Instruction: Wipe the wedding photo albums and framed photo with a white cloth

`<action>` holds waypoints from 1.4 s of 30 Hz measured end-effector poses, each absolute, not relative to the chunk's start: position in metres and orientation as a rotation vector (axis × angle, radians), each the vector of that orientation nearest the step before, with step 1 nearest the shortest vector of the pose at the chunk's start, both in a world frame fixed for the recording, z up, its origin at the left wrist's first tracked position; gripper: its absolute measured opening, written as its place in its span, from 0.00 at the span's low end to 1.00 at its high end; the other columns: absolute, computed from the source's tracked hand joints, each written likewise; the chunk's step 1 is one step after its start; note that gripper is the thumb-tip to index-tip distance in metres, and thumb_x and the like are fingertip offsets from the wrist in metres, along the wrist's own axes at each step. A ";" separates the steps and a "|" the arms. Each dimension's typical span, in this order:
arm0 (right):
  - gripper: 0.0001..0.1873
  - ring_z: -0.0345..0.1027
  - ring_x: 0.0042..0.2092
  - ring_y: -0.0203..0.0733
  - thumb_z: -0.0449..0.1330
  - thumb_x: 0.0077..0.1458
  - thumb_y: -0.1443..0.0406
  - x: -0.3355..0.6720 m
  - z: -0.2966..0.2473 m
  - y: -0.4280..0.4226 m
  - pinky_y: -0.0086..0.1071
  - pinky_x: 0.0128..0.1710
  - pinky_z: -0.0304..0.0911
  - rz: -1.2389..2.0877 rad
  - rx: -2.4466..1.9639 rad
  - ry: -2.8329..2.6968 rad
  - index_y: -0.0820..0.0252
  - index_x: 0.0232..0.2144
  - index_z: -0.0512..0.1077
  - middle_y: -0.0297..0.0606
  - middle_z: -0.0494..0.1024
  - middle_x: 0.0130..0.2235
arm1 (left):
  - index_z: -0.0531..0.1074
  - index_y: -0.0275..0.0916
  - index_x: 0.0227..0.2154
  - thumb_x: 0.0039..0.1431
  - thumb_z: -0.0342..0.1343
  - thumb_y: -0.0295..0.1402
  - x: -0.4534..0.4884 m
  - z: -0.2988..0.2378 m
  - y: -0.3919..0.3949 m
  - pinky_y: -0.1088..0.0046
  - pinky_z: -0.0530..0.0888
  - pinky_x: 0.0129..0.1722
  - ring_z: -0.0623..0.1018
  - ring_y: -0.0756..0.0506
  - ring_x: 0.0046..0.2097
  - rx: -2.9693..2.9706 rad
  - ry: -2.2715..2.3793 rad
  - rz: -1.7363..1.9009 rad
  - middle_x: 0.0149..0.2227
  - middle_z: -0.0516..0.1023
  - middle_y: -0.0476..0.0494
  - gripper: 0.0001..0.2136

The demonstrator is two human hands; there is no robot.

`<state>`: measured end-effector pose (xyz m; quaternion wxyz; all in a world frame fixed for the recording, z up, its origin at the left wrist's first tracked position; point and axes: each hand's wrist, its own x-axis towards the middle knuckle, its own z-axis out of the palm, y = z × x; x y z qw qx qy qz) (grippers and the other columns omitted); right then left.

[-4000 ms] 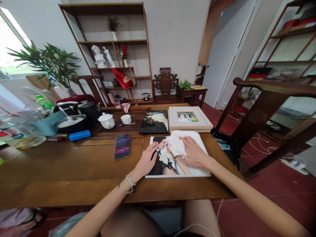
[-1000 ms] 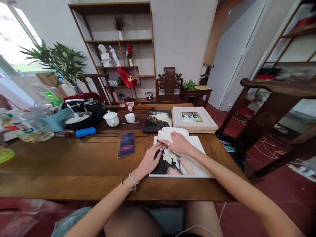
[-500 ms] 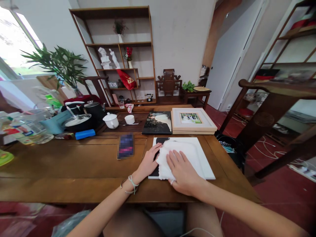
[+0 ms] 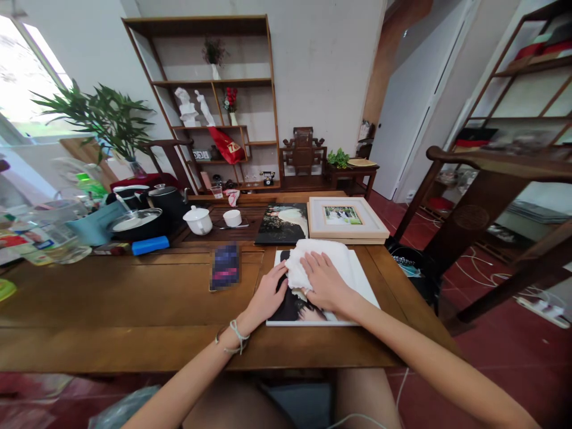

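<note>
A white-edged photo print (image 4: 366, 292) with a dark picture lies flat on the wooden table in front of me. Spread over its upper part is a white cloth (image 4: 337, 253), bunched at its left side. My right hand (image 4: 328, 283) presses flat on the cloth, fingers stretched out and slightly apart. Resting on the print's left side is my left hand (image 4: 270, 293), its fingers extended and apart, the tips beside the cloth's left edge. The cloth and my hands hide much of the picture.
Beyond the print lie a dark photo panel (image 4: 281, 223) and a light-framed picture (image 4: 348, 218). A blurred-out flat item (image 4: 224, 266) lies to the left. Farther left are a lidded white cup (image 4: 198, 220), a small white bowl (image 4: 232, 218), a blue block (image 4: 151, 245) and a kettle (image 4: 167, 202).
My right hand and the cloth have slid away from me, up the print, uncovering more of the picture near its front edge. My left hand stays on the left side.
</note>
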<state>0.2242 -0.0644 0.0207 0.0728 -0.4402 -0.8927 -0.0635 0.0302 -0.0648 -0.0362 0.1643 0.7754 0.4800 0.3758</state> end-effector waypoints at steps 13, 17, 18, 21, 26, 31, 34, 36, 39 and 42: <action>0.38 0.47 0.64 0.64 0.55 0.56 0.54 0.229 0.034 -0.129 0.54 0.63 0.44 -0.043 -1.248 -2.810 0.74 0.62 0.57 0.59 0.58 0.63 | 0.66 0.39 0.57 0.66 0.41 0.34 0.029 -0.030 -0.069 0.56 0.59 0.64 0.64 0.42 0.63 2.098 1.307 1.036 0.62 0.65 0.39 0.20; 0.36 0.49 0.64 0.61 0.55 0.56 0.54 0.231 0.033 -0.098 0.51 0.62 0.44 -0.084 -1.313 -2.740 0.73 0.61 0.59 0.58 0.61 0.62 | 0.66 0.38 0.57 0.66 0.41 0.33 0.030 -0.031 -0.069 0.56 0.58 0.64 0.64 0.42 0.64 2.114 1.310 1.037 0.62 0.64 0.38 0.20; 0.36 0.49 0.64 0.61 0.55 0.57 0.55 0.229 0.032 -0.090 0.52 0.62 0.44 -0.109 -1.342 -2.730 0.74 0.61 0.58 0.59 0.60 0.62 | 0.66 0.37 0.56 0.66 0.41 0.33 0.031 -0.031 -0.068 0.56 0.57 0.64 0.64 0.42 0.64 2.112 1.316 1.037 0.62 0.65 0.38 0.20; 0.38 0.48 0.64 0.65 0.55 0.57 0.55 0.219 0.027 -0.081 0.55 0.62 0.42 -0.196 -1.421 -2.713 0.77 0.62 0.56 0.62 0.58 0.63 | 0.66 0.37 0.56 0.66 0.40 0.33 0.031 -0.032 -0.067 0.56 0.57 0.65 0.64 0.42 0.63 2.105 1.325 1.021 0.62 0.65 0.37 0.20; 0.41 0.47 0.63 0.72 0.57 0.55 0.54 0.202 0.023 -0.105 0.61 0.60 0.41 -0.294 -1.382 -2.743 0.83 0.61 0.56 0.70 0.57 0.62 | 0.62 0.37 0.59 0.62 0.41 0.28 0.024 -0.037 -0.065 0.55 0.57 0.64 0.61 0.42 0.65 2.148 1.255 1.015 0.64 0.61 0.36 0.22; 0.40 0.47 0.63 0.71 0.57 0.55 0.56 0.210 0.035 -0.132 0.61 0.60 0.44 -0.188 -1.370 -2.838 0.81 0.61 0.56 0.68 0.57 0.62 | 0.63 0.39 0.59 0.59 0.45 0.27 0.024 -0.037 -0.067 0.52 0.57 0.64 0.60 0.40 0.66 2.181 1.235 1.007 0.64 0.62 0.37 0.23; 0.38 0.49 0.63 0.66 0.56 0.55 0.55 0.227 0.041 -0.132 0.56 0.61 0.46 -0.062 -1.329 -2.849 0.76 0.61 0.58 0.62 0.59 0.62 | 0.62 0.40 0.59 0.61 0.44 0.28 0.028 -0.032 -0.069 0.53 0.58 0.64 0.62 0.41 0.65 2.182 1.300 0.998 0.63 0.63 0.38 0.22; 0.36 0.50 0.63 0.63 0.56 0.55 0.56 0.241 0.041 -0.123 0.53 0.62 0.46 -0.018 -1.326 -2.815 0.74 0.61 0.59 0.60 0.61 0.62 | 0.63 0.39 0.58 0.62 0.43 0.28 0.031 -0.029 -0.071 0.54 0.58 0.64 0.61 0.42 0.65 2.205 1.328 0.984 0.63 0.63 0.38 0.21; 0.35 0.50 0.63 0.61 0.55 0.55 0.58 0.257 0.036 -0.096 0.51 0.62 0.45 -0.006 -1.382 -2.734 0.73 0.61 0.59 0.59 0.61 0.62 | 0.62 0.37 0.59 0.63 0.42 0.28 0.032 -0.027 -0.072 0.54 0.58 0.64 0.60 0.42 0.66 2.224 1.360 0.939 0.64 0.62 0.37 0.21; 0.36 0.47 0.65 0.61 0.55 0.55 0.58 0.266 0.029 -0.063 0.51 0.63 0.41 -0.007 -1.441 -2.661 0.74 0.61 0.57 0.60 0.57 0.63 | 0.61 0.38 0.60 0.64 0.41 0.29 0.031 -0.027 -0.073 0.54 0.58 0.64 0.60 0.42 0.66 2.207 1.372 0.907 0.64 0.61 0.37 0.21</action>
